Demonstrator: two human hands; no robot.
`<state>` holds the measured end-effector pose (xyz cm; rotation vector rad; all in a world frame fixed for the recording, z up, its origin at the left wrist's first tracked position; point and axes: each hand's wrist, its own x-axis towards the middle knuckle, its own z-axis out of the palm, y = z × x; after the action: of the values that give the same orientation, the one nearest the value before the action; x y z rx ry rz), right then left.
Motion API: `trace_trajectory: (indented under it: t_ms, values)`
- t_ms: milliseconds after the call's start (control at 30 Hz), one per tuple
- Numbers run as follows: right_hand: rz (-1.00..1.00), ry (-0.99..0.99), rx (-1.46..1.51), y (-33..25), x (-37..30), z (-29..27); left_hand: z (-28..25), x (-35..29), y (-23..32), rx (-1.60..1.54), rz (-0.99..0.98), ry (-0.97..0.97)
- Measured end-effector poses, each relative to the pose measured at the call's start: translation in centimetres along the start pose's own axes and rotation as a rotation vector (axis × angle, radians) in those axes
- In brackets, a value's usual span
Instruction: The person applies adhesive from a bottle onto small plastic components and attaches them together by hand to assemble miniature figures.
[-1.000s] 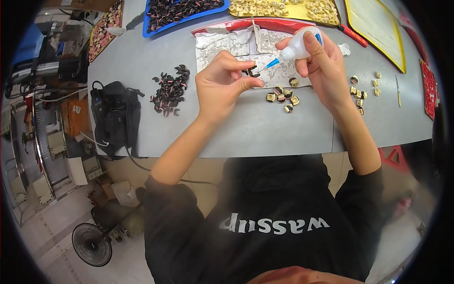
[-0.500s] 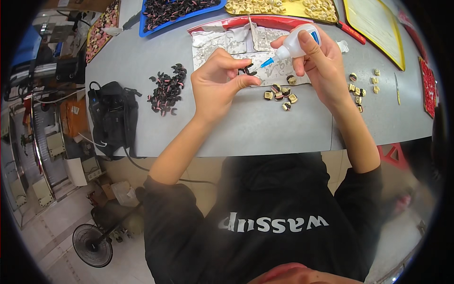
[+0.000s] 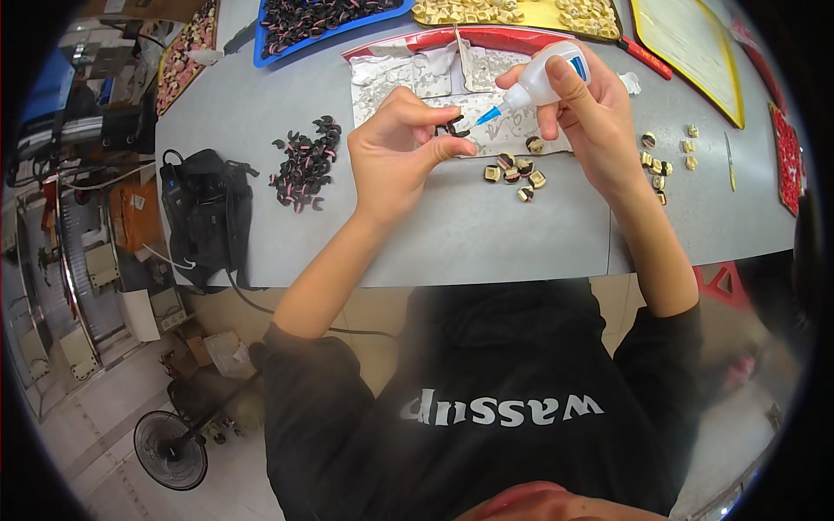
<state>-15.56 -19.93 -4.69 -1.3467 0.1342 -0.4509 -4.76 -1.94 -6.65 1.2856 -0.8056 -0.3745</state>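
My left hand [image 3: 395,152] pinches a small dark curved piece [image 3: 453,128] between thumb and fingers above the grey table [image 3: 469,234]. My right hand [image 3: 591,117] grips a small white squeeze bottle [image 3: 547,76] with a blue nozzle, its tip pointing at the dark piece and almost touching it. Under both hands lies a crumpled silver foil sheet [image 3: 391,78]. Several small tan square pieces [image 3: 514,172] lie just below the bottle tip.
A pile of dark and pink curved pieces [image 3: 304,161] lies left of my hands. More small tan pieces [image 3: 665,161] sit to the right. A black pouch with cable [image 3: 204,213] rests at the table's left edge. Blue [image 3: 321,19] and yellow [image 3: 521,10] trays line the far side.
Both hands have stayed together over the foil; the bottle tip remains aimed at the dark piece. Only slight shifts of the hands show.
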Motion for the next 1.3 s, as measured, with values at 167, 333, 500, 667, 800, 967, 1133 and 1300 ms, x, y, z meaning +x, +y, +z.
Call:
trace_trajectory:
  t_ms: [167, 333, 500, 667, 800, 967, 1133, 1300]
  values:
    - [-0.009, 0.018, -0.013, 0.10, 0.01, -0.13, -0.11, -0.03, -0.02, 0.006, -0.001, 0.001]
    - [-0.017, 0.021, -0.004, -0.13, 0.10, -0.36, -0.22, 0.01, -0.06, 0.004, 0.015, 0.002]
    - [-0.025, 0.031, 0.014, 0.05, 0.04, -0.24, -0.16, -0.01, -0.04, 0.029, 0.013, -0.009]
    - [-0.047, 0.004, -0.037, 0.06, -0.05, -0.10, 0.06, 0.01, 0.12, 0.033, 0.008, -0.010]
    - [-0.055, 0.002, -0.028, 0.15, 0.01, -0.16, 0.02, 0.04, 0.11, 0.032, 0.004, -0.009]
    - [-0.047, 0.004, -0.024, 0.17, -0.05, -0.16, 0.06, 0.00, 0.17, 0.030, 0.007, -0.012]
    - [-0.046, 0.006, -0.016, 0.08, -0.12, -0.03, -0.03, -0.10, 0.09, 0.031, 0.020, -0.013]
    - [-0.044, 0.008, -0.018, 0.22, -0.03, -0.15, -0.05, -0.04, -0.06, 0.030, 0.019, -0.012]
